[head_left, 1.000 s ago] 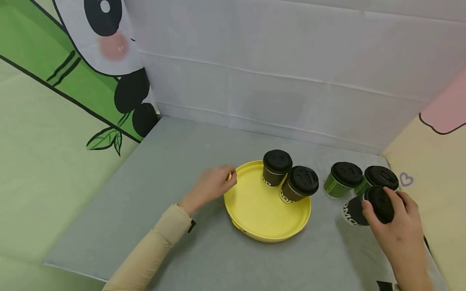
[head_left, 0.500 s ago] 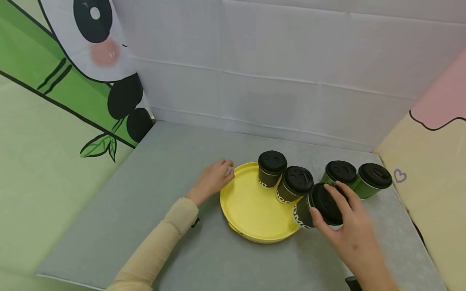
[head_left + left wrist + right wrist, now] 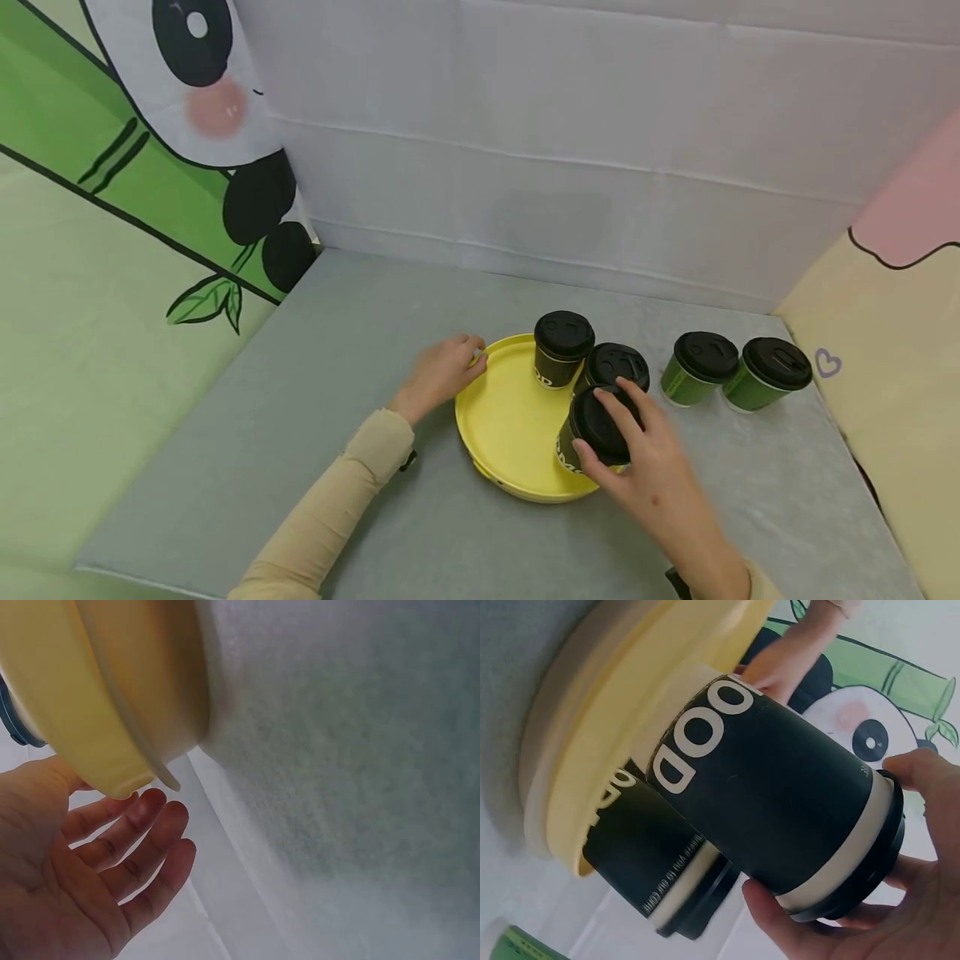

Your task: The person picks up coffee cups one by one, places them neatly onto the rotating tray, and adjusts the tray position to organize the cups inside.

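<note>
My right hand [image 3: 648,471] grips a black lidded paper coffee cup [image 3: 761,787] by its lid, fingers and thumb spread around the lid's edge. The cup is tilted over the front right part of a round yellow tray [image 3: 510,425]; whether its base touches the tray cannot be told. Two other black lidded cups stand on the tray, one farther back [image 3: 558,358] and one partly hidden [image 3: 615,362] behind the held cup. My left hand [image 3: 442,375] holds the tray's left rim between thumb and fingers; in the left wrist view the thumb is partly hidden behind the rim [image 3: 112,761].
Two green paper cups with black lids, one nearer the tray [image 3: 693,375] and one farther right [image 3: 765,379], stand side by side on the grey tabletop [image 3: 360,325]. A pale wall [image 3: 525,167] rises behind the table, and a cream printed panel [image 3: 900,375] borders its right side.
My right hand has carried the black cup leftward from beside the green cups to over the tray. My left hand stays at the tray's rim. The head view has shifted slightly.
</note>
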Demonstrator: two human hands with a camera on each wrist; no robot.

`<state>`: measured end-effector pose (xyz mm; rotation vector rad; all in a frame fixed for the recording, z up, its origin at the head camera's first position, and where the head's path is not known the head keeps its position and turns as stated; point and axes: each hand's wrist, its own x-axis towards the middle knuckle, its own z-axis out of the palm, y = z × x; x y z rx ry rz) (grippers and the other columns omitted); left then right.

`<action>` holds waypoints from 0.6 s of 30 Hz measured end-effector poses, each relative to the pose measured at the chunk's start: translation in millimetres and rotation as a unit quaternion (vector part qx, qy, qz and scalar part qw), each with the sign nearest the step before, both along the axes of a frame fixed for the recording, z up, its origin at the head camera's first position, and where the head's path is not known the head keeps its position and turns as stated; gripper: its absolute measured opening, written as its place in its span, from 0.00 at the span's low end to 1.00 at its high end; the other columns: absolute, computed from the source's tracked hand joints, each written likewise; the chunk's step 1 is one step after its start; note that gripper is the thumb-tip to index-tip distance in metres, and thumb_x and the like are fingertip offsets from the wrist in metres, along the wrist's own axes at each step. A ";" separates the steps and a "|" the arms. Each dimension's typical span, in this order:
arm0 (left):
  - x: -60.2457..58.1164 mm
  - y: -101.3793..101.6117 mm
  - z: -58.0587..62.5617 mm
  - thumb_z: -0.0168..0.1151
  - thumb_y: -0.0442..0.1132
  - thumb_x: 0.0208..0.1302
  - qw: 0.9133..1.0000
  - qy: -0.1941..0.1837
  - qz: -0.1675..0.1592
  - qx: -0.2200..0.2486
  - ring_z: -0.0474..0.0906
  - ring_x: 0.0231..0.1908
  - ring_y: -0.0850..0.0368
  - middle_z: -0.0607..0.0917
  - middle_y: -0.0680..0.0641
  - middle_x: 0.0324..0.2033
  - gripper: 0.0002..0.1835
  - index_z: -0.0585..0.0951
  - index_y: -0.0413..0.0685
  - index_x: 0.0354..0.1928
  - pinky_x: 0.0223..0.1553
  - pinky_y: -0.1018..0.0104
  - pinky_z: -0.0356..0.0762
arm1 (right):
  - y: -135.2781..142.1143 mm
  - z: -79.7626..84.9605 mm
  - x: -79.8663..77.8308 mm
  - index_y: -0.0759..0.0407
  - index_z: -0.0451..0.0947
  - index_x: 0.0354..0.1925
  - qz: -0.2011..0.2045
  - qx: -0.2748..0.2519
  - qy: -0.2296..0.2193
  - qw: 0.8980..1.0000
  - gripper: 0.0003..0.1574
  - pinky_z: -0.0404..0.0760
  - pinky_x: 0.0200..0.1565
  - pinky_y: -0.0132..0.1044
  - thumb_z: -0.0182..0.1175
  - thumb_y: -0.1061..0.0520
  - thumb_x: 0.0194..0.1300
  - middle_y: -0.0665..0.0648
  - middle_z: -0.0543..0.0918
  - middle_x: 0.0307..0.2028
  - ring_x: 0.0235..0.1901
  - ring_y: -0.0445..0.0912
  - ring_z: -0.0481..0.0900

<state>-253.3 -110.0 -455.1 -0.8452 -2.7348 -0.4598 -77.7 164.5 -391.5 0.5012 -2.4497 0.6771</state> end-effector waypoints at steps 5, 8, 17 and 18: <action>-0.2 0.4 -1.7 0.58 0.38 0.74 1.000 -0.006 -0.006 0.004 0.80 0.28 0.58 0.85 0.45 0.37 0.11 0.83 0.42 0.51 0.24 0.69 0.74 | -1.4 -8.4 -2.2 0.55 0.75 0.64 -0.007 0.012 -0.035 0.999 0.39 0.78 0.50 0.62 0.75 0.52 0.55 0.68 0.69 0.67 0.62 0.66 0.71; -0.1 -0.8 -2.1 0.58 0.37 0.74 1.000 -0.009 -0.008 0.008 0.80 0.29 0.57 0.85 0.45 0.37 0.10 0.83 0.42 0.51 0.26 0.68 0.76 | -1.7 -11.5 -2.8 0.54 0.74 0.64 -0.011 0.020 -0.050 0.998 0.39 0.79 0.49 0.62 0.75 0.51 0.56 0.68 0.68 0.67 0.62 0.66 0.70; 2.2 -3.3 -1.8 0.59 0.35 0.73 1.000 0.003 -0.009 0.011 0.77 0.26 0.58 0.84 0.45 0.34 0.09 0.84 0.42 0.49 0.24 0.67 0.74 | -1.7 -17.6 -4.6 0.55 0.74 0.65 -0.008 0.027 -0.056 0.998 0.40 0.79 0.48 0.62 0.76 0.51 0.56 0.68 0.68 0.68 0.62 0.66 0.71; 2.4 -3.2 -2.0 0.59 0.35 0.73 1.000 0.005 -0.010 0.011 0.77 0.25 0.58 0.84 0.46 0.33 0.09 0.84 0.42 0.49 0.23 0.67 0.73 | -1.6 -18.2 -4.3 0.55 0.74 0.65 -0.008 0.027 -0.058 0.998 0.40 0.79 0.48 0.62 0.75 0.50 0.56 0.68 0.68 0.68 0.62 0.66 0.71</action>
